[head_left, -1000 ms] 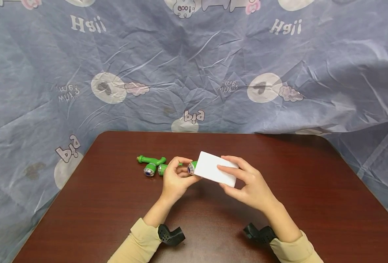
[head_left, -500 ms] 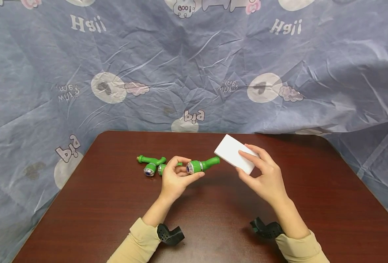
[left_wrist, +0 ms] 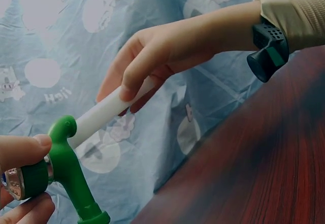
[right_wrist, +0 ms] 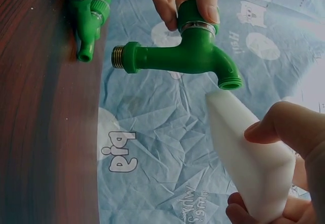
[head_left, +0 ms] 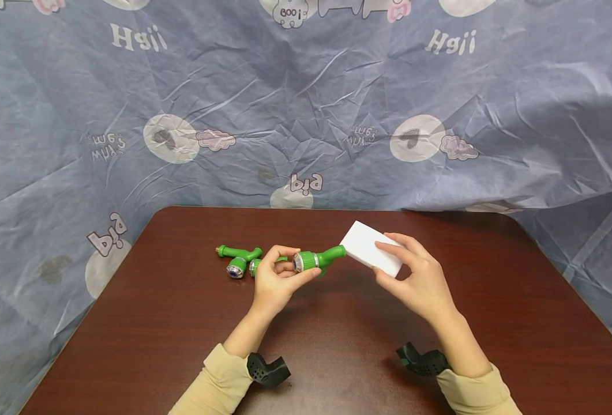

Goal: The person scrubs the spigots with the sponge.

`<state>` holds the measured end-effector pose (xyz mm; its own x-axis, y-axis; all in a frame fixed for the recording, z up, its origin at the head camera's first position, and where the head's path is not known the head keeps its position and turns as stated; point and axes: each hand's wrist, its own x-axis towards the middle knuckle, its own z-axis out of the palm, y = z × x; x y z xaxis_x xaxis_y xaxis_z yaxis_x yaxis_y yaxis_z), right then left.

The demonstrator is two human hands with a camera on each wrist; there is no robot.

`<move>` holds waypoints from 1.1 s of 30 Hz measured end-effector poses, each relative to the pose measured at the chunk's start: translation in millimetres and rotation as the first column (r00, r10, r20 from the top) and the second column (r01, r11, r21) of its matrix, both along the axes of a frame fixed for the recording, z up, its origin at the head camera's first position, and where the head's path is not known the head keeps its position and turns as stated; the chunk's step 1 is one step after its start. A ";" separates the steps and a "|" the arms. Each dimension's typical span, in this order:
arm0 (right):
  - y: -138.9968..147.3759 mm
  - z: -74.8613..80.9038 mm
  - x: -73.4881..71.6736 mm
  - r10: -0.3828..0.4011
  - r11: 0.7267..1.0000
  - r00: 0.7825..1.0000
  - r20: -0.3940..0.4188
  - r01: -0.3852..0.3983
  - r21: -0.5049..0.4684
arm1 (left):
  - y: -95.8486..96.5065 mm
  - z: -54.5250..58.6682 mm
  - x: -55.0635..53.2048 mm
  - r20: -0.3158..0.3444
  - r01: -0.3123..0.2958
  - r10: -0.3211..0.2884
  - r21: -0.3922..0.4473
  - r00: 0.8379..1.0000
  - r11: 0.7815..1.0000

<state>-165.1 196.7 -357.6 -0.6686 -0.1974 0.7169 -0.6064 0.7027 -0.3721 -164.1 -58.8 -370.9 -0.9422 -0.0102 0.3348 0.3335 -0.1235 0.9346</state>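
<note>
My left hand (head_left: pixel 271 288) grips a green faucet (head_left: pixel 330 254) by its ribbed, silver-capped knob, above the table. In the right wrist view the brass-threaded inlet of this faucet (right_wrist: pixel 185 59) points left and its spout curves down at the right. A white sponge block (head_left: pixel 365 245) is pinched between the thumb and fingers of my right hand (head_left: pixel 422 282). One end of the sponge (left_wrist: pixel 99 115) lies close by the spout in the left wrist view; whether they touch I cannot tell.
Behind my left hand, on the dark red wooden table (head_left: pixel 466 276), lies a second green faucet (head_left: pixel 240 253). Another green faucet (head_left: pixel 255 267) beside it is partly hidden by the hand. A patterned blue-grey cloth (head_left: pixel 306 104) hangs behind the table's far edge.
The sponge covered most of the faucet, then moved right and uncovered its spout. Since half a second ago it has dropped slightly toward the spout. The faucet has turned a little; my left hand barely moved.
</note>
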 end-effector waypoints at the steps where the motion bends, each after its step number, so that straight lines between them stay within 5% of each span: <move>1: 0.4 0.2 0.1 -0.002 1.000 1.000 0.004 0.002 0.002 | 0.1 0.0 -0.1 -0.006 0.000 0.000 0.010 1.000 1.000; 12: -2.0 1.1 0.4 0.036 0.998 0.999 -0.023 -0.037 -0.059 | 0.7 -8.9 -7.3 -0.182 -0.016 0.018 0.016 0.983 1.000; 19: -3.1 -0.1 -0.9 0.041 0.996 0.998 -0.053 -0.045 -0.079 | 1.8 -29.8 -19.2 -0.176 0.045 -0.033 0.067 0.984 0.997; 27: -3.1 -1.0 -2.0 0.036 0.995 0.998 -0.053 -0.041 -0.086 | -0.5 -30.6 -19.6 -0.128 0.108 -0.102 0.035 0.986 0.994; 33: -2.2 -2.0 -2.2 0.026 0.996 0.998 -0.050 -0.030 -0.086 | -2.3 -31.5 -19.0 -0.100 0.097 -0.099 -0.020 0.990 0.995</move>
<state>-167.3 194.5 -359.6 -0.6276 -0.1514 0.7636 -0.6444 0.6515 -0.4005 -183.1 -61.1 -402.4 -0.8999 0.0864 0.4274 0.4129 -0.1463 0.8990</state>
